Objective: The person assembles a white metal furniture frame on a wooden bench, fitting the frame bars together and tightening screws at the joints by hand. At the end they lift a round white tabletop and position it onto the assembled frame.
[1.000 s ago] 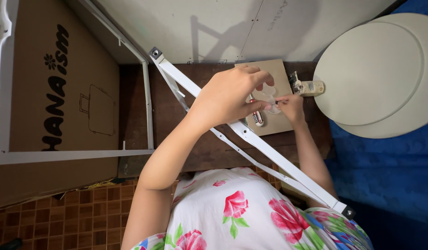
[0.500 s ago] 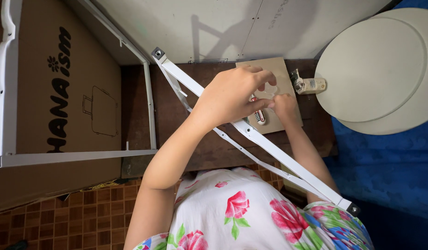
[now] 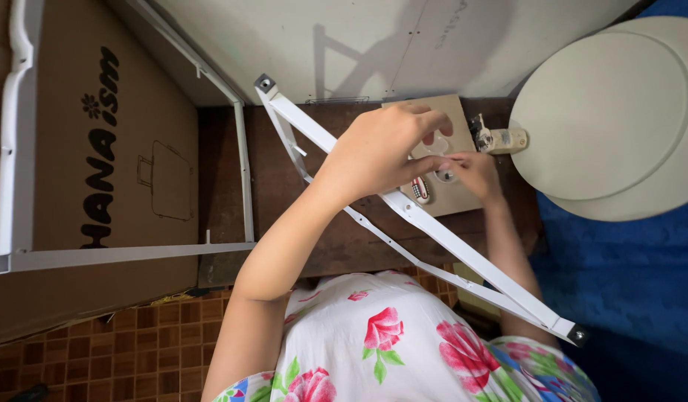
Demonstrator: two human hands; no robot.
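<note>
My left hand (image 3: 381, 152) pinches small hardware over tan card (image 3: 452, 197); right hand (image 3: 470, 173) steadies there, grip unclear. Keep white metal bar (image 3: 433, 231) still, fingers low.

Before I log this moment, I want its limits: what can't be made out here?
Head view only:
- The left hand covers most of the tan card; whether either grip holds anything is unclear.
- The small parts are too small to identify.
- The round white panel is cut off by the right edge.
</note>
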